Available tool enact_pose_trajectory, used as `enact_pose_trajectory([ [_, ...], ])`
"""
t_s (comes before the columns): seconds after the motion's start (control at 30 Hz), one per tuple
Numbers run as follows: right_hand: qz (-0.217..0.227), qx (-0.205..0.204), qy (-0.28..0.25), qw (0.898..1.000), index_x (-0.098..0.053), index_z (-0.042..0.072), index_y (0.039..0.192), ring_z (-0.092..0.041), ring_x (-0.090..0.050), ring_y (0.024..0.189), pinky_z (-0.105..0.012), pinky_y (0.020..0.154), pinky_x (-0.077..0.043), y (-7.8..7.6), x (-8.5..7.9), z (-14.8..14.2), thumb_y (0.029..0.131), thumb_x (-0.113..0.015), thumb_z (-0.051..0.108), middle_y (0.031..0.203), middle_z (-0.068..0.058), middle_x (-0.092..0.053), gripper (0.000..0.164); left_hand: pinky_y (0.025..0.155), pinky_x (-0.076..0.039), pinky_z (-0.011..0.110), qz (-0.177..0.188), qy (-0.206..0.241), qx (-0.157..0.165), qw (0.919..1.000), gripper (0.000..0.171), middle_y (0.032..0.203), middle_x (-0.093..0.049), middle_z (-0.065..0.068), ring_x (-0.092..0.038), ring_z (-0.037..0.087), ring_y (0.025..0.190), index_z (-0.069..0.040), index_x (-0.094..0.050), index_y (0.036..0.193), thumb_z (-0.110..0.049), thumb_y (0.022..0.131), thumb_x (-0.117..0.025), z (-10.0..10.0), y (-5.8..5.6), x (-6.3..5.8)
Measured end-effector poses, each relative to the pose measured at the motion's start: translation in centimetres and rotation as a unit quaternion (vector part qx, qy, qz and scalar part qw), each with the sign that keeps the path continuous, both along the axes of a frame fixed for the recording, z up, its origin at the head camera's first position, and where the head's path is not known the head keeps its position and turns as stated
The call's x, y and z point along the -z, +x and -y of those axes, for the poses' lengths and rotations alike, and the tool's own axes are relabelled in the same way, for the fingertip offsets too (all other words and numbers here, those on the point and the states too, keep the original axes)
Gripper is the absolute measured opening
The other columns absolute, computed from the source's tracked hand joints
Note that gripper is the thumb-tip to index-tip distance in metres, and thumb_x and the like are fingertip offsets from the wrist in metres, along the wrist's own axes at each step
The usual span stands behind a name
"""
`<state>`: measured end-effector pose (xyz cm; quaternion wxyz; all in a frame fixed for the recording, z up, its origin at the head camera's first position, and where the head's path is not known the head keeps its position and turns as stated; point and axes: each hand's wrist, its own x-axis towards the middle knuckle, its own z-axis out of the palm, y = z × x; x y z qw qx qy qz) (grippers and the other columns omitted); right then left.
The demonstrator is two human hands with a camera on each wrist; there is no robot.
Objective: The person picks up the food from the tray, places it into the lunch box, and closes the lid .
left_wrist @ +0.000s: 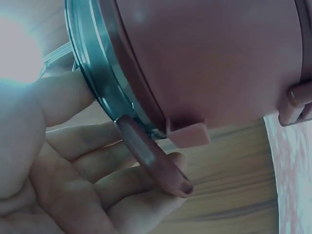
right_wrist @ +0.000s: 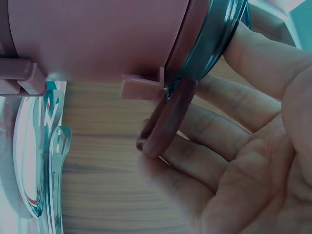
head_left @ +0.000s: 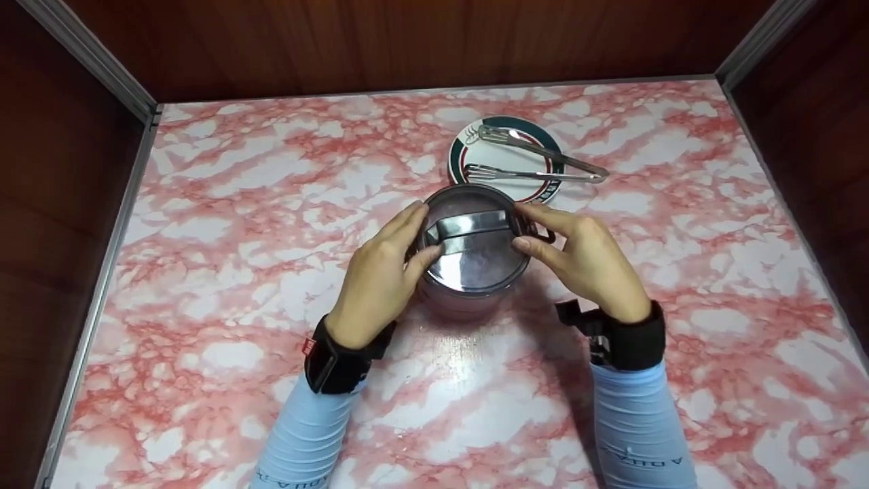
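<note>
A pink, round lunch box (left_wrist: 219,63) stands upright in the middle of the table. Its see-through lid (head_left: 472,268) carries a broad shiny handle (head_left: 472,223). My left hand (head_left: 380,278) grips the left side, thumb on the lid's edge and fingers against a side clasp (left_wrist: 151,158) that sticks outward. On the opposite side, my right hand (head_left: 587,251) holds in the same way, its thumb at the lid's rim and its fingers behind another outward-swung clasp (right_wrist: 170,119). Lower on the body are further clasps, one left (left_wrist: 296,103) and one right (right_wrist: 24,77). The inside is hard to make out.
Just behind the lunch box lies a white plate (head_left: 504,157) with a green and red rim. Metal tongs (head_left: 577,163) rest spread across it, their bend past the plate's right edge. Dark wooden panels (head_left: 407,41) enclose the marbled red-and-white table (head_left: 224,272) at back and sides.
</note>
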<state>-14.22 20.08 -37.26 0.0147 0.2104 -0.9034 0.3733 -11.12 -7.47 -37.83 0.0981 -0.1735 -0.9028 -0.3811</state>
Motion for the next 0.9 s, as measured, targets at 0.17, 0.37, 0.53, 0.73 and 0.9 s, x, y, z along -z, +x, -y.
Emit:
enact_pose_trajectory([
  [0.17, 0.000, -0.007, -0.002, 1.000, -0.060, 0.014, 0.138, -0.021, -0.053, 0.127, -0.040, 0.107, -0.040, -0.01, -0.08, 0.01, 0.094, -0.069, 0.034, 0.135, -0.006, -0.060, 0.049, 0.111, -0.035, 0.035, 0.000, 0.011, 0.004, 0.9999, 0.056, 0.147, -0.048, 0.014, -0.045, 0.025, 0.135, 0.002, -0.049, 0.142, -0.025, 0.097, -0.065, 0.05, -0.04, 0.15],
  [0.37, -0.003, -0.021, 0.001, 1.000, -0.058, 0.013, 0.139, -0.020, -0.053, 0.127, -0.039, 0.107, -0.040, -0.09, -0.06, -0.04, 0.094, -0.069, 0.032, 0.136, -0.005, -0.059, 0.050, 0.109, -0.037, 0.035, -0.004, 0.004, 0.010, 0.9999, 0.056, 0.144, -0.049, 0.017, -0.047, 0.027, 0.132, 0.004, -0.050, 0.141, -0.027, 0.096, -0.066, 0.33, -0.26, 0.40],
  [0.53, -0.028, -0.031, 0.053, 0.998, -0.055, 0.008, 0.141, -0.025, -0.044, 0.136, -0.045, 0.110, -0.035, 0.20, -0.23, 0.05, 0.097, -0.064, 0.031, 0.142, -0.008, -0.054, 0.051, 0.109, -0.037, 0.034, -0.003, -0.012, 0.018, 0.9998, 0.056, 0.145, -0.047, 0.017, -0.047, 0.027, 0.132, 0.004, -0.050, 0.141, -0.030, 0.098, -0.062, 0.43, -0.33, 0.40],
  [0.73, -0.049, -0.040, 0.076, 0.995, -0.052, 0.004, 0.143, -0.026, -0.036, 0.141, -0.048, 0.111, -0.032, 0.54, -0.36, 0.23, 0.100, -0.061, 0.028, 0.145, -0.009, -0.050, 0.050, 0.109, -0.037, 0.033, 0.006, -0.011, 0.024, 0.9996, 0.056, 0.146, -0.046, 0.016, -0.046, 0.026, 0.132, 0.004, -0.049, 0.141, -0.030, 0.098, -0.062, 0.52, -0.35, 0.35],
  [0.9, -0.046, -0.030, 0.069, 0.996, -0.053, 0.004, 0.142, -0.023, -0.043, 0.137, -0.044, 0.110, -0.035, 0.48, -0.41, 0.50, 0.099, -0.062, 0.029, 0.145, -0.010, -0.051, 0.050, 0.110, -0.035, 0.033, 0.025, 0.019, 0.015, 0.9994, 0.058, 0.147, -0.046, 0.016, -0.044, 0.025, 0.134, 0.003, -0.048, 0.142, -0.029, 0.097, -0.064, 0.52, -0.31, 0.32],
])
